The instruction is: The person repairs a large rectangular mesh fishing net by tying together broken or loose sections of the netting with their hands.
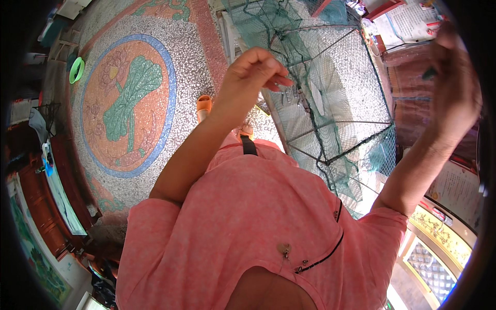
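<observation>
A green mesh net cage (336, 98) on a dark wire frame stands in front of me, stretched open. My left hand (250, 72) is raised at the cage's left edge with thumb and fingertips pinched together; whether mesh or thread lies between them is not visible. My right hand (454, 82) is lifted at the far right, beyond the cage, its fingers closed on a small dark green tool (429, 74). My pink shirt (248, 232) fills the lower middle of the view.
The floor is speckled terrazzo with a round lotus medallion (126, 103) at the left. An orange slipper (204, 105) lies near the cage, a green basin (76, 70) at far left. Papers (408, 20) sit at top right, dark wooden furniture (44, 206) along the left.
</observation>
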